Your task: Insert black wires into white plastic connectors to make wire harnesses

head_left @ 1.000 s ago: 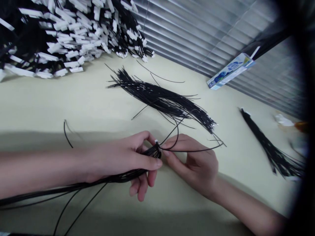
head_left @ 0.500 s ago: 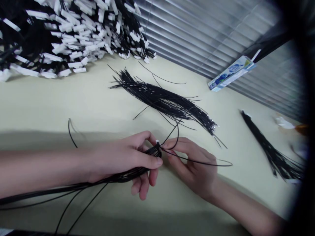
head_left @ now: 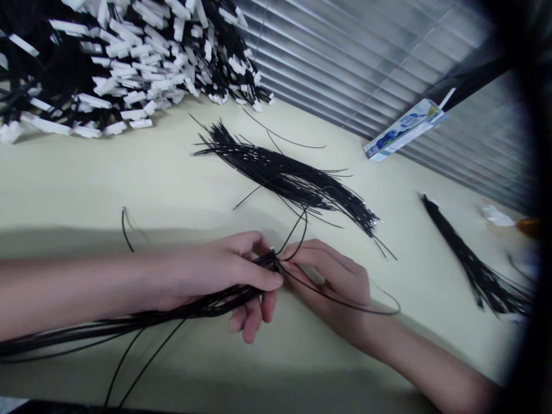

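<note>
A bundle of thin black wires (head_left: pixel 202 306) runs from the lower left under my left forearm into my left hand (head_left: pixel 241 270). That hand is closed around the bundle near its end, thumb on top. At the end, a small white connector (head_left: pixel 272 250) shows partly behind the fingers. My right hand (head_left: pixel 332 276) pinches thumb and forefinger together at a black wire right beside the connector. From that spot one wire (head_left: pixel 304 224) loops upward and another curves right across my right hand. The exact wire tip between the fingertips is hidden.
A pile of black wires with white connectors (head_left: pixel 142 75) lies back left. Loose black wires (head_left: pixel 276 169) lie beyond my hands. On the right are another wire bunch (head_left: pixel 470 259) and a drink carton with a straw (head_left: pixel 405 131), near the window blinds (head_left: pixel 336 63).
My right hand has shifted slightly left, its fingertips closer to the connector. The upper wire loop has dropped and narrowed, and the right-hand wire curve sags lower. My left hand keeps its grip.
</note>
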`<state>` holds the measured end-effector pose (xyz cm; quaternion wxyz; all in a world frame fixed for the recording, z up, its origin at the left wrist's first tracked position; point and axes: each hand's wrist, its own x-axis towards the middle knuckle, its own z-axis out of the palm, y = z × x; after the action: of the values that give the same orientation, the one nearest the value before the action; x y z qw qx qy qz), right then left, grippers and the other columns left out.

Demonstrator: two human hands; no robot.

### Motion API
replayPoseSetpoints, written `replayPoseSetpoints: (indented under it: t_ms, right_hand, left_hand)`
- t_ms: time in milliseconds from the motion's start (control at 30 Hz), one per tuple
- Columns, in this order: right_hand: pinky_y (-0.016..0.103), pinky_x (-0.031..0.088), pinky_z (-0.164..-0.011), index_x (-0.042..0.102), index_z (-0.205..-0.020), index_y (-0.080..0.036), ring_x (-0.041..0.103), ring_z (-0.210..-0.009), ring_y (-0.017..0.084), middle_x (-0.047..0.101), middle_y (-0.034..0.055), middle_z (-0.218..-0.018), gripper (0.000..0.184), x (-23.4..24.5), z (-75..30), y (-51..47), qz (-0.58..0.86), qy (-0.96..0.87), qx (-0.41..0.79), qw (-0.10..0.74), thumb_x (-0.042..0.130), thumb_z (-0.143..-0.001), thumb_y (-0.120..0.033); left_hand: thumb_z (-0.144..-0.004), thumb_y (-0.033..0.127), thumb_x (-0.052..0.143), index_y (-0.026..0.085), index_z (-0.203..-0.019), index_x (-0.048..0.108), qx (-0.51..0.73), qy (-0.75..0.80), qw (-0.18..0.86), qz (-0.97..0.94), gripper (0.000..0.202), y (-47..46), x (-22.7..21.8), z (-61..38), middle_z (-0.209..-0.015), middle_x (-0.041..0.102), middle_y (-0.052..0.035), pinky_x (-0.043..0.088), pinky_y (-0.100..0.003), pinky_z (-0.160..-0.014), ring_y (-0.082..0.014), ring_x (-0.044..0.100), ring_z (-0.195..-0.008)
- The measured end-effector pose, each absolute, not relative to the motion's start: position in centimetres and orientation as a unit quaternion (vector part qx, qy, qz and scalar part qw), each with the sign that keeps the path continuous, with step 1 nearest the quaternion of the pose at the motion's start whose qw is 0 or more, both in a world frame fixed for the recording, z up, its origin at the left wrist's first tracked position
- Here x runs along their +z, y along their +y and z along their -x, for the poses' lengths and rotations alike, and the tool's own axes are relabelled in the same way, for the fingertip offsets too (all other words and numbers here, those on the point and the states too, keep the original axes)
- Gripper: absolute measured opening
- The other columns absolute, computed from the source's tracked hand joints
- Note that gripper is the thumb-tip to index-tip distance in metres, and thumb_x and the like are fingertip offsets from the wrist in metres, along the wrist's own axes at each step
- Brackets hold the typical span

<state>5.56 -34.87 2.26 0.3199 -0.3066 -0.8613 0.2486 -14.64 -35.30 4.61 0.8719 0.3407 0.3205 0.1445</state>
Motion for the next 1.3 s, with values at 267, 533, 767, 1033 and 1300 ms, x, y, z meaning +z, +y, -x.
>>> replayPoseSetpoints:
  t_ms: [267, 533, 767, 1033, 1300]
  right_hand:
    - [0.023, 0.048, -0.067, 0.058, -0.091, -0.019, 0.058, -0.078, 0.011, 0.061, 0.0026, -0.086, 0.014, 2.6, -5.3, -34.8, 0.321, -0.851, 0.271, 0.315, 0.058, -0.082, -0.007]
    - [0.023, 0.047, -0.068, 0.057, -0.087, -0.021, 0.058, -0.076, 0.01, 0.061, -0.0012, -0.083, 0.007, 2.1, -5.5, -34.3, 0.38, -0.766, 0.382, 0.351, 0.058, -0.084, -0.015]
    - [0.023, 0.048, -0.064, 0.057, -0.086, -0.021, 0.059, -0.074, 0.011, 0.062, -0.0003, -0.083, 0.003, 2.2, -5.5, -34.3, 0.399, -0.748, 0.408, 0.337, 0.056, -0.086, -0.019]
    - [0.02, 0.047, -0.057, 0.057, -0.083, -0.02, 0.058, -0.066, 0.01, 0.061, -0.0006, -0.074, 0.004, 2.3, -5.2, -34.1, 0.409, -0.72, 0.434, 0.356, 0.057, -0.086, -0.022]
    - [0.023, 0.048, -0.061, 0.058, -0.089, -0.02, 0.059, -0.069, 0.011, 0.063, 0.0, -0.077, 0.004, 2.4, -5.3, -33.8, 0.387, -0.73, 0.443, 0.348, 0.056, -0.086, -0.02]
  left_hand:
    - [-0.088, 0.017, 0.047, 0.017, -0.087, 0.036, 0.143, 0.308, 0.877, -0.339, 0.012, -35.1, 4.6, 14.7, -0.066, 0.06, 0.0005, 0.039, -0.01, -0.037, -0.006, 0.056, -0.044]
    - [-0.088, 0.017, 0.047, 0.017, -0.088, 0.039, 0.126, 0.306, 0.887, -0.321, 0.008, -34.7, 4.8, 14.8, -0.063, 0.061, 0.0007, 0.04, -0.01, -0.035, -0.0069, 0.057, -0.041]
    - [-0.088, 0.018, 0.048, 0.017, -0.083, 0.042, 0.119, 0.3, 0.899, -0.295, 0.007, -34.4, 4.9, 14.6, -0.062, 0.061, 0.0005, 0.039, -0.011, -0.032, -0.0082, 0.056, -0.041]
    - [-0.094, 0.043, 0.031, 0.014, -0.099, 0.056, 0.168, 0.324, 0.883, -0.294, 0.039, -34.0, 5.0, 15.0, -0.094, 0.065, -0.0089, 0.053, -0.028, -0.073, -0.0167, 0.064, -0.078]
    - [-0.088, 0.027, 0.051, 0.03, -0.113, 0.055, 0.219, 0.448, 0.64, -0.585, 0.026, -34.0, 4.2, 14.9, -0.107, 0.062, -0.0008, 0.047, -0.02, -0.067, -0.0116, 0.063, -0.076]
